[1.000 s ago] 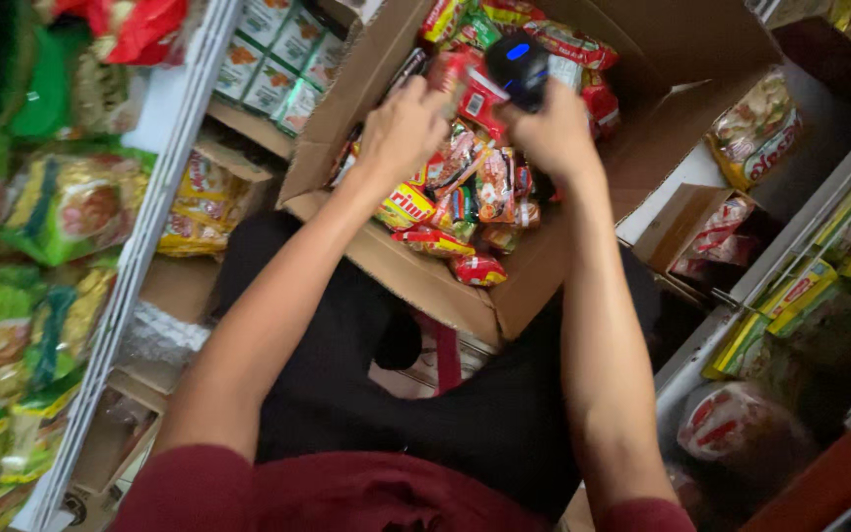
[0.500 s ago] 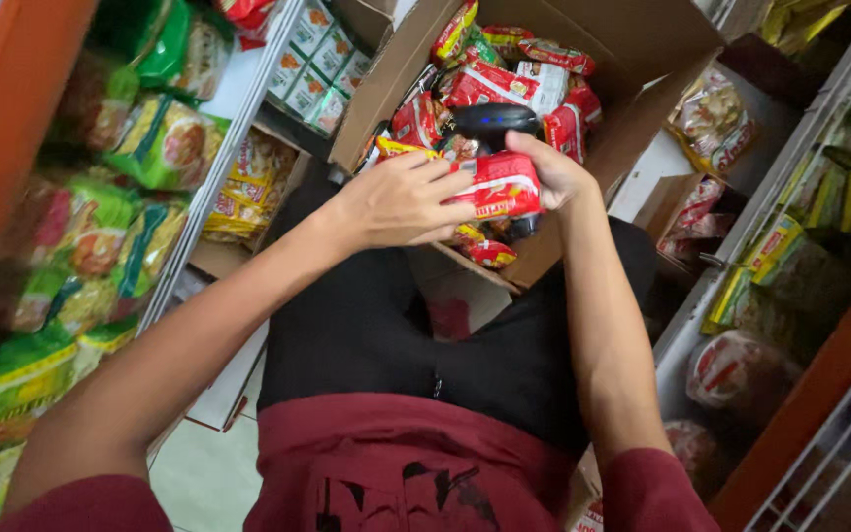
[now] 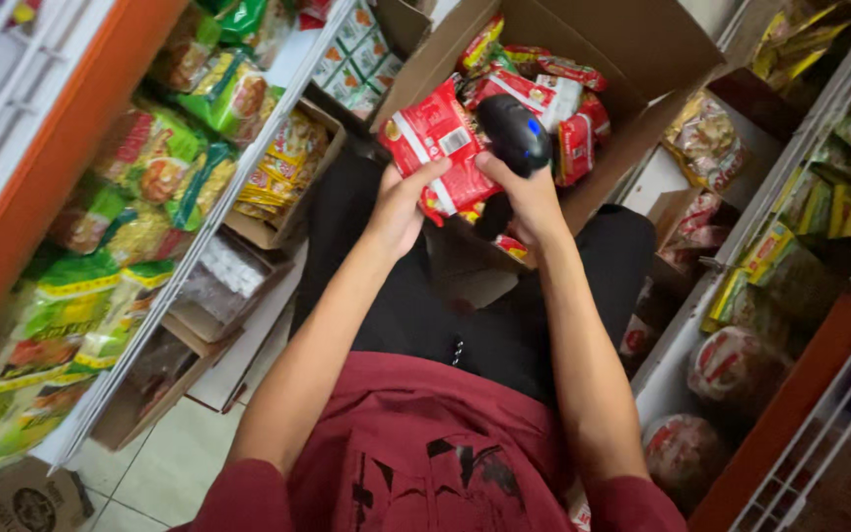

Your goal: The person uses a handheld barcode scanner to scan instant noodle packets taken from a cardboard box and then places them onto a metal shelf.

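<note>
Shelves hem me in on both sides: an orange-edged shelf [image 3: 100, 148] of green and yellow snack bags runs down the left of the frame, and a white wire shelf [image 3: 790, 197] of packets runs down the right, leaving only a narrow aisle with a strip of pale floor tile [image 3: 164, 473] at lower left. An open cardboard box [image 3: 642, 49] of red packets fills the upper centre, its flaps nearly touching both shelf edges. My left hand [image 3: 401, 212] has its fingers closed on the lower edge of a red noodle packet [image 3: 435, 148], held just above the box. My right hand [image 3: 534, 202] is wrapped around the black barcode scanner [image 3: 512, 138], its head touching the packet's right edge.
</note>
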